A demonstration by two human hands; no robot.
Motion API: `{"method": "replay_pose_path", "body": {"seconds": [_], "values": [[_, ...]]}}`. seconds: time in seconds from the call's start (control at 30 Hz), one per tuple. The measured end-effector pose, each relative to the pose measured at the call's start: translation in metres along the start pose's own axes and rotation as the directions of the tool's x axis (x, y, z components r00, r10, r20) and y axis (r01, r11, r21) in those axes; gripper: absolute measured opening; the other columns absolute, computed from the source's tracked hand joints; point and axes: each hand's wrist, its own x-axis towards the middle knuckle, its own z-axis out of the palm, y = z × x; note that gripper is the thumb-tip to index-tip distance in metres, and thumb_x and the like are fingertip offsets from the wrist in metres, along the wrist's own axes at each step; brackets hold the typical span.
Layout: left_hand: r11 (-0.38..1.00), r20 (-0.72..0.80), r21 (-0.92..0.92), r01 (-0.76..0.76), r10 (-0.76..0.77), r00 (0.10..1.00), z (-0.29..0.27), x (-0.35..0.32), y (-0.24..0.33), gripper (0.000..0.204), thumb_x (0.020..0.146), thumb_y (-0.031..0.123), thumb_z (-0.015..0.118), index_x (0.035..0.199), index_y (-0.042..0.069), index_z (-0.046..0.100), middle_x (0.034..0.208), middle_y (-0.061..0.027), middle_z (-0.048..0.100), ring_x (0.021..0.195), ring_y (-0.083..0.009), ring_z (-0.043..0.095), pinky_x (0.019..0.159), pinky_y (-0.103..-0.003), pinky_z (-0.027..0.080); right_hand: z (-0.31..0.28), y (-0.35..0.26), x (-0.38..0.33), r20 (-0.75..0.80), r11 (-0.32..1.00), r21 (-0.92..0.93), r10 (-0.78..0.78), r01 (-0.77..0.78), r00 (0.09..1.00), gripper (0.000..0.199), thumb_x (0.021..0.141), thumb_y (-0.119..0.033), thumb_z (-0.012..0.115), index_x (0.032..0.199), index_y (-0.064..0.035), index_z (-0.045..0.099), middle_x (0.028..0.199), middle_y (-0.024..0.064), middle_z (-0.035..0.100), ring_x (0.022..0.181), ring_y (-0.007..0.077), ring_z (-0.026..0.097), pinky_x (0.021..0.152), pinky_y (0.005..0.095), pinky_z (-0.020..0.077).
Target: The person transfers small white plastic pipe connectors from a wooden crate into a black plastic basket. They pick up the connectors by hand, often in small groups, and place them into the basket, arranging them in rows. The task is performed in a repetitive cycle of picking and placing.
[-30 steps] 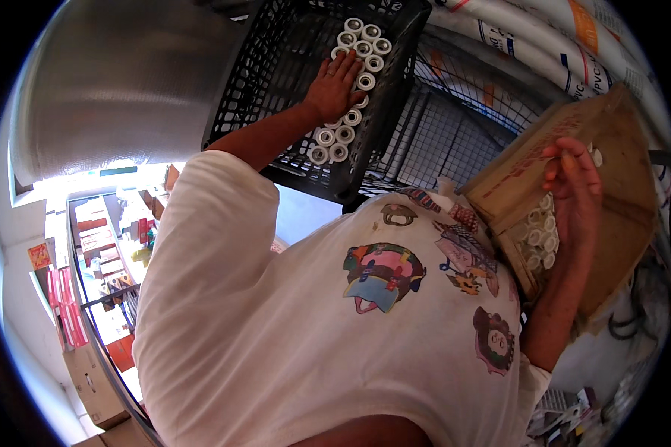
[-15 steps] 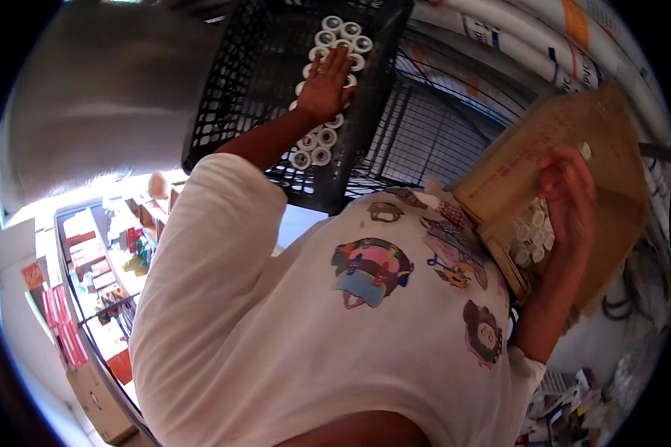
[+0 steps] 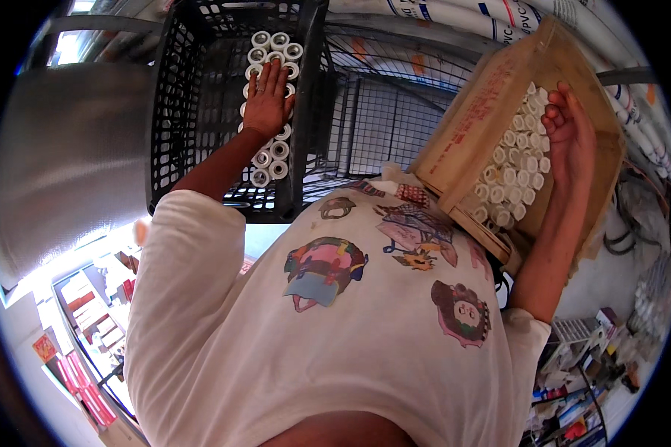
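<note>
Inside a black plastic crate (image 3: 309, 112) lie several white ring-shaped pipe fittings (image 3: 279, 150) in tight rows. My left hand (image 3: 268, 104) rests flat on the middle of these rows, fingers stretched out, covering some of them. At the right, a cardboard box (image 3: 462, 112) stands open and tilted, with many white translucent plastic fittings (image 3: 516, 160) heaped inside. My right hand (image 3: 566, 128) is over the box beside the heap, its fingers curled in; whatever they hold, if anything, cannot be made out.
A wire mesh cart or rack (image 3: 388, 123) lies between crate and box. Large white pipes (image 3: 462, 16) run along the back. A silvery wrapped sheet (image 3: 74, 164) stands at the left. Shelves with goods (image 3: 93, 316) show at lower left, mixed items (image 3: 574, 380) at lower right.
The view has shifted, so crate and box appear further left, and more of the heap shows in the box. My right hand's fingers have curled nearer the heap. My left hand stays on the rings.
</note>
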Motion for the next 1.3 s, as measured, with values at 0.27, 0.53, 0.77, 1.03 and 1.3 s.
{"method": "replay_pose_path", "body": {"seconds": [0.27, 0.53, 0.77, 1.03, 1.3], "values": [[1.000, 0.006, 0.003, -0.008, 0.008, 1.000, 0.005, 0.002, -0.001, 0.060, 0.087, 0.032, 0.045, 0.138, 0.006, 0.024, 0.146, -0.0118, 0.014, 0.135, -0.0266, 0.012, 0.109, -0.044, 0.007, -0.014, -0.007, 0.006, -0.138, 0.996, 0.022, -0.082, 0.086, 0.987, 0.030, 0.086, -0.022, 0.056, 0.107, -0.0009, 0.055, 0.086, 0.0049, 0.062, 0.071, 0.0093, 0.055, 0.067, 0.0217, 0.0470], [1.000, 0.023, -0.001, -0.001, 0.001, 1.000, 0.005, 0.005, 0.000, 0.060, 0.087, 0.032, 0.045, 0.138, 0.008, 0.023, 0.146, -0.0118, 0.014, 0.136, -0.0264, 0.012, 0.109, -0.045, 0.007, -0.017, -0.011, 0.008, -0.091, 0.989, 0.098, -0.098, 0.107, 0.991, 0.030, 0.085, -0.019, 0.057, 0.109, -0.0004, 0.055, 0.086, 0.0054, 0.062, 0.070, 0.0104, 0.055, 0.065, 0.0211, 0.0469], [0.998, 0.061, 0.060, 0.006, -0.009, 0.998, 0.002, 0.006, 0.002, 0.060, 0.087, 0.033, 0.045, 0.138, 0.008, 0.024, 0.147, -0.0115, 0.014, 0.136, -0.0262, 0.011, 0.109, -0.045, 0.007, -0.020, -0.010, 0.011, -0.125, 0.990, 0.097, -0.086, 0.099, 0.988, 0.029, 0.085, -0.018, 0.058, 0.108, 0.0000, 0.056, 0.087, 0.0066, 0.062, 0.069, 0.0104, 0.056, 0.063, 0.0209, 0.0471], [1.000, 0.024, -0.024, 0.009, -0.008, 1.000, 0.002, 0.006, 0.001, 0.060, 0.087, 0.032, 0.046, 0.137, 0.008, 0.025, 0.146, -0.0118, 0.015, 0.136, -0.0262, 0.011, 0.109, -0.044, 0.007, -0.026, -0.012, 0.010, -0.218, 0.994, -0.065, -0.104, 0.092, 0.970, 0.027, 0.087, -0.017, 0.055, 0.109, -0.0023, 0.057, 0.088, 0.0055, 0.063, 0.072, 0.0094, 0.056, 0.064, 0.0205, 0.0467], [0.998, 0.031, 0.053, 0.017, -0.019, 0.999, -0.001, 0.002, 0.001, 0.059, 0.088, 0.034, 0.045, 0.137, 0.007, 0.027, 0.146, -0.0120, 0.016, 0.135, -0.0259, 0.013, 0.109, -0.044, 0.008, -0.009, -0.012, 0.005, -0.246, 0.923, -0.366, 0.031, -0.122, 0.969, 0.027, 0.085, -0.020, 0.057, 0.110, -0.0085, 0.059, 0.097, 0.0029, 0.063, 0.080, 0.0092, 0.058, 0.066, 0.0203, 0.0439]]}}
